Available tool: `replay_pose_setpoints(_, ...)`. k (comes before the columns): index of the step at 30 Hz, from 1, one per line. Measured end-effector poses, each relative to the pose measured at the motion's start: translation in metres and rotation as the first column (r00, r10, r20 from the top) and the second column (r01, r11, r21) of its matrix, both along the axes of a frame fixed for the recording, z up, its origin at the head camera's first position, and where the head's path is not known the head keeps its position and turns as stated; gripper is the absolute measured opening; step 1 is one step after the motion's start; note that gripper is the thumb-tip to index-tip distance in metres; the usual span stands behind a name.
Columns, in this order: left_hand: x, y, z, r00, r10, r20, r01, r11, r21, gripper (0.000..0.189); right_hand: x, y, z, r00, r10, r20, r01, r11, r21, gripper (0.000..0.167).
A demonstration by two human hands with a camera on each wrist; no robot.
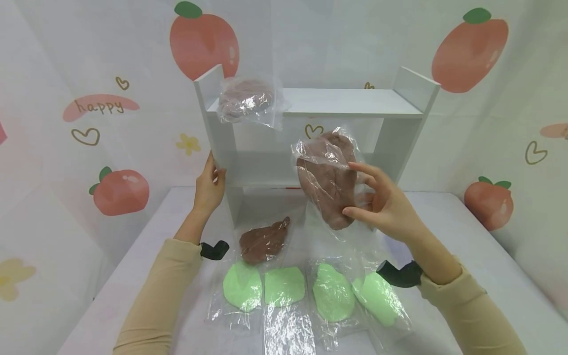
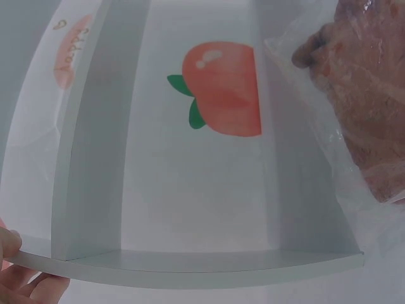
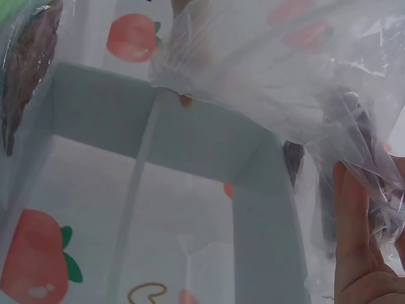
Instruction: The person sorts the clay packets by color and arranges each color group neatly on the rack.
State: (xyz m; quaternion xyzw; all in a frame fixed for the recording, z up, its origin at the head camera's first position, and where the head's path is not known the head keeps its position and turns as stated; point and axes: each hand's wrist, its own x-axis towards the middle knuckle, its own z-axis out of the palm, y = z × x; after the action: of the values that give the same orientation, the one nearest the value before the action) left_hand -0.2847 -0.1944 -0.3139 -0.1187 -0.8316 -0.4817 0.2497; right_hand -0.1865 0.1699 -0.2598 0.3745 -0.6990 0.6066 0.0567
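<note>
Sleeves (image 1: 475, 310) nearest the camera, one at each lower side. White table (image 1: 448, 217) beyond; white shelf (image 1: 346, 102) stands on it. Bagged brown slab (image 1: 328, 182) is held roughly upright before the shelf's middle opening, its right side pinched between the right hand's (image 1: 388, 207) thumb and fingers. Left hand (image 1: 209, 190) grips the shelf's left edge. Step in hand, judged: presenting the slab at the shelf, left hand steadying. Setting it on top would call for a lift past the front edge, loose film kept off the neighbour. Edges: end panels bound the top board; second brown bag (image 1: 246, 96) overhangs its left front, bare run rightward. Third brown bag (image 1: 265, 241) lies low at left; four green bags (image 1: 284, 286) in a row nearer the camera.
</note>
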Motion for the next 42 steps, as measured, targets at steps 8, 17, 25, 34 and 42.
replay_pose_setpoints(8,0.001,0.0,0.0,1.0,-0.003,-0.014,0.003,1.0,-0.005,0.061,-0.004,0.001,0.017,0.998,-0.06,-0.036,0.058,0.998,-0.032,0.081)
replay_pose_setpoints(17,0.001,0.001,0.001,1.0,0.008,-0.01,-0.008,1.0,-0.005,0.061,-0.009,0.001,0.037,0.995,-0.083,-0.046,0.079,0.993,-0.088,0.083)
replay_pose_setpoints(25,0.0,0.001,-0.001,1.0,0.003,-0.009,-0.003,1.0,-0.01,0.061,-0.016,-0.001,0.052,0.992,-0.125,-0.008,0.123,0.983,-0.135,0.081)
replay_pose_setpoints(34,0.001,0.001,0.0,1.0,0.007,-0.006,-0.007,1.0,-0.002,0.061,-0.025,-0.006,0.068,0.988,-0.153,0.014,0.153,0.971,-0.185,0.072)
replay_pose_setpoints(42,0.001,0.001,0.0,1.0,0.006,-0.013,-0.006,1.0,-0.009,0.061,-0.039,-0.013,0.082,0.987,-0.154,0.036,0.159,0.965,-0.21,0.068)
